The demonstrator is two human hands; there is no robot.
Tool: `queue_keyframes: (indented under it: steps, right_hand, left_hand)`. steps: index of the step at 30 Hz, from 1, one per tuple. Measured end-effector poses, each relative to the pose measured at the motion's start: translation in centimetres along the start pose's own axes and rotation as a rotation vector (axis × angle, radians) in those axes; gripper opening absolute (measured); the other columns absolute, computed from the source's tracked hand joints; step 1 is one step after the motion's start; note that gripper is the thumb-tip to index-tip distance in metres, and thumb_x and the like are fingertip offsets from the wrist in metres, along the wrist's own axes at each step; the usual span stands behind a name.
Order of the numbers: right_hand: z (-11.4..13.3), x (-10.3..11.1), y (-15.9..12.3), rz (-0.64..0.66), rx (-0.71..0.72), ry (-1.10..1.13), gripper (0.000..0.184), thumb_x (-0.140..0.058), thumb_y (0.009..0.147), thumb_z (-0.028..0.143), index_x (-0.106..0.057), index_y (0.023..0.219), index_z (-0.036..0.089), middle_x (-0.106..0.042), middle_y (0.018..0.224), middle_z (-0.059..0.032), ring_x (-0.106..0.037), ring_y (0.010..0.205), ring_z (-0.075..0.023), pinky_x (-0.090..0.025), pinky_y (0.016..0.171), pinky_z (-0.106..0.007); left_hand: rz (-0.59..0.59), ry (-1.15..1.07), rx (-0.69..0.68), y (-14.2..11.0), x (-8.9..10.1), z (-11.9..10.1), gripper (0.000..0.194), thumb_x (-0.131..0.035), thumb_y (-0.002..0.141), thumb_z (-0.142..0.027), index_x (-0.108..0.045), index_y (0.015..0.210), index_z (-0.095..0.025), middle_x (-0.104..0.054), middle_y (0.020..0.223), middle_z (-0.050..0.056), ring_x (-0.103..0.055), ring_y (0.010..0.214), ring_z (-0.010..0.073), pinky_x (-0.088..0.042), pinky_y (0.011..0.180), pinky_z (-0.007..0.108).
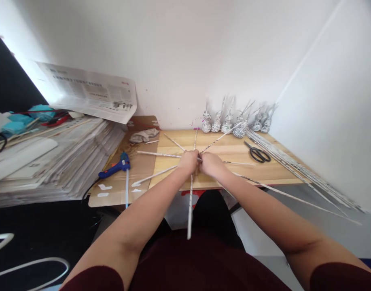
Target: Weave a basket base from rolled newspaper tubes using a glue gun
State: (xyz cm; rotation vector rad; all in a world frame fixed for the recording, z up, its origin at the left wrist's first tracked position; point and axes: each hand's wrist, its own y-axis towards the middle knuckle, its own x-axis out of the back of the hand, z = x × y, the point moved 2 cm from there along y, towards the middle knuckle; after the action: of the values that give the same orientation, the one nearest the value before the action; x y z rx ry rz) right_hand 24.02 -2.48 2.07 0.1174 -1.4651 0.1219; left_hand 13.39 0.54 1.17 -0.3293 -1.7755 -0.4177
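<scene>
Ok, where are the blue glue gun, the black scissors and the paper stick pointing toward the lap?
Glue gun (108, 173): head view, on its handle.
Scissors (251, 149): head view, near the pivot.
Paper stick (189, 214): head view, on its lower length.

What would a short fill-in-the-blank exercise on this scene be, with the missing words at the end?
1. Of the left hand and the right hand, which meet at the paper rods, the one nearer the scissors is the ____ one.
2. The plastic body of the glue gun is coloured ____.
3. The handles of the scissors are coloured ____.
4. Seen from the hands, the thick stack of papers is on the ____ side.

Missing words: right; blue; black; left.
</scene>
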Motion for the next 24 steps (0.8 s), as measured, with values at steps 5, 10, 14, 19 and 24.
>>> queue_keyframes:
  steps: [5, 10, 14, 19, 24]
  right_hand:
    - [-0.5, -0.4, 0.4, -0.028, 0.049, -0.023, 0.029, -0.050, 0.091, 0.026, -0.068, 0.113, 0.017, -0.070, 0.103, -0.0159, -0.068, 0.091, -0.0260, -0.046, 0.072, -0.030]
    - [-2.2, -0.5, 0.0, -0.045, 0.161, -0.057, 0.030, -0.047, 0.096, 0.030, -0.068, 0.115, 0.018, -0.069, 0.102, -0.0144, -0.066, 0.089, -0.0243, -0.044, 0.073, -0.029]
    - [-3.1, -0.4, -0.7, -0.045, 0.232, -0.096, 0.031, -0.045, 0.096, 0.022, -0.068, 0.117, 0.019, -0.068, 0.099, -0.0133, -0.063, 0.093, -0.0239, -0.042, 0.076, -0.029]
    - [-3.4, -0.7, -0.4, -0.062, 0.255, -0.093, 0.038, -0.043, 0.096, 0.018, -0.065, 0.127, 0.023, -0.066, 0.099, -0.0121, -0.060, 0.098, -0.0247, -0.041, 0.078, -0.028]
    - [-4.4, -1.3, 0.6, -0.048, 0.250, -0.085, 0.047, -0.042, 0.094, 0.013, -0.062, 0.134, 0.029, -0.066, 0.107, -0.0101, -0.057, 0.103, -0.0244, -0.040, 0.084, -0.029]
  left_hand:
    - [0.013, -0.038, 0.024, -0.4, -0.2, 0.4, 0.028, -0.054, 0.087, -0.014, -0.067, 0.112, -0.017, -0.074, 0.105, 0.013, -0.068, 0.103, 0.0261, -0.053, 0.088, 0.034]
    - [0.024, -0.126, 0.004, -1.2, 0.1, 0.0, 0.029, -0.055, 0.090, -0.020, -0.066, 0.117, -0.019, -0.073, 0.113, 0.009, -0.068, 0.107, 0.0230, -0.052, 0.092, 0.031]
    - [0.000, -0.181, -0.027, -2.3, 0.1, -0.4, 0.036, -0.055, 0.090, -0.016, -0.063, 0.124, -0.021, -0.071, 0.121, 0.007, -0.066, 0.110, 0.0199, -0.050, 0.096, 0.028]
    - [-0.135, -0.309, 0.020, -3.4, 0.9, 1.5, 0.028, -0.057, 0.090, -0.018, -0.070, 0.114, -0.022, -0.075, 0.108, 0.004, -0.069, 0.100, 0.0175, -0.050, 0.093, 0.026]
    - [-0.200, -0.190, -0.024, -3.4, 1.0, 4.1, 0.023, -0.053, 0.093, -0.022, -0.072, 0.105, -0.020, -0.075, 0.103, 0.007, -0.067, 0.100, 0.0213, -0.050, 0.093, 0.032]
